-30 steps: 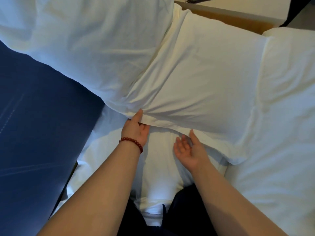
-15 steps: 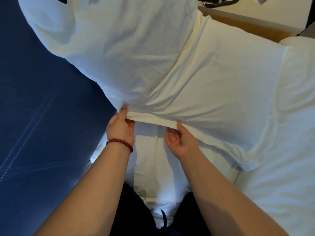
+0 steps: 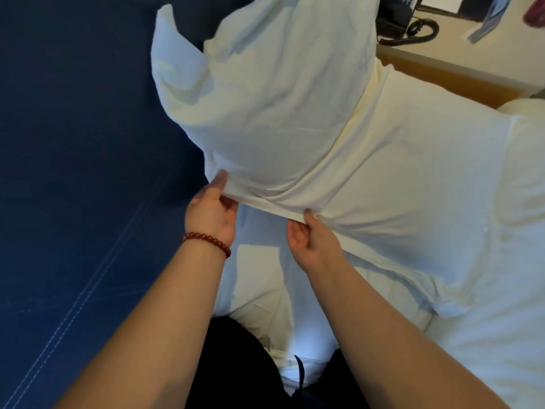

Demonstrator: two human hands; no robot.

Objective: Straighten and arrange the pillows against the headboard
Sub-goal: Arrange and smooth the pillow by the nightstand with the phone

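- Together our left hand (image 3: pixel 211 215) and right hand (image 3: pixel 309 242) pinch the upright pillow (image 3: pixel 265 107) at its hem, fingers (image 3: pixel 295 231) curled underneath.
- At three o'clock a second pillow (image 3: pixel 413 178) touches it.

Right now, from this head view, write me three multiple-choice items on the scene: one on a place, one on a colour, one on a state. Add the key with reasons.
1. Where does the telephone stand?
A. on the bedside table
B. on the person's lap
C. on the floor

2. What colour is the bead bracelet on the left wrist?
A. green
B. red
C. white

3. How do the hands meet the near pillow edge?
A. the left hand and the right hand both pinch it
B. only one hand holds it
C. neither touches it

Key:
1 A: the telephone and its coiled cord sit on the tabletop at the upper right.
2 B: the beads are dark red.
3 A: each thumb lies on top of the edge, with the fingers curled beneath.
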